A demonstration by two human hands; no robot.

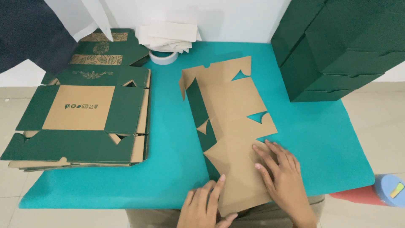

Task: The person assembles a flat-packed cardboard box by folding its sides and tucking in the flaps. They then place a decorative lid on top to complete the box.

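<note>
left hand [206, 207] fingers flat, together, pressing the folded cardboard box blank's [230, 126] near edge; right hand [282, 177] splayed flat on it, just beside; nothing gripped

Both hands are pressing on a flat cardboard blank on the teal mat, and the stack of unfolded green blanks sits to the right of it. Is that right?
Not quite. In the head view the stack of unfolded green blanks lies to the left of the cardboard blank, not the right. On the right stand assembled dark green boxes. The rest holds: the left hand and right hand both press on the blank, on the teal mat.
</note>
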